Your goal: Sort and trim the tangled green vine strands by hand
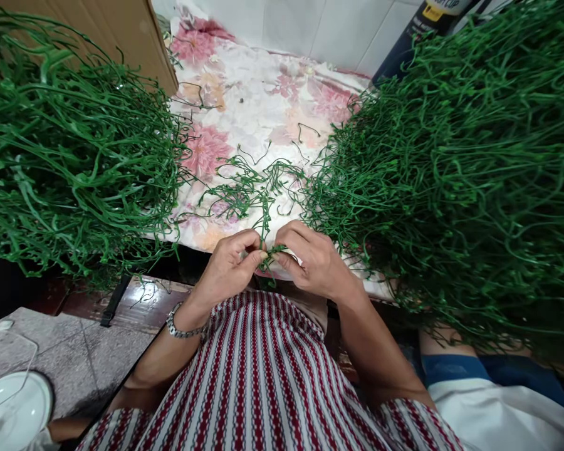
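At the table's front edge my left hand [237, 260] and my right hand [308, 257] meet, both with thumb and fingers pinched together. Between them is a small bunch of thin green stems [273, 255], plastic-looking and branched. Each hand grips part of it; the fingers partly hide the held ends. Just beyond my fingertips, loose green stems [239, 191] lie scattered on a white cloth with pink flowers [258, 81]. A big heap of thicker green stems [75, 163] rises at the left, and a larger heap of thin branched stems [451, 169] at the right.
Behind the left heap stands a cardboard box [103, 37]. A dark bottle [411, 37] leans by the tiled wall [305, 25] at the back right. Another person's knee in blue and white clothing [493, 388] is at the lower right. A white round object [16, 401] is at the lower left.
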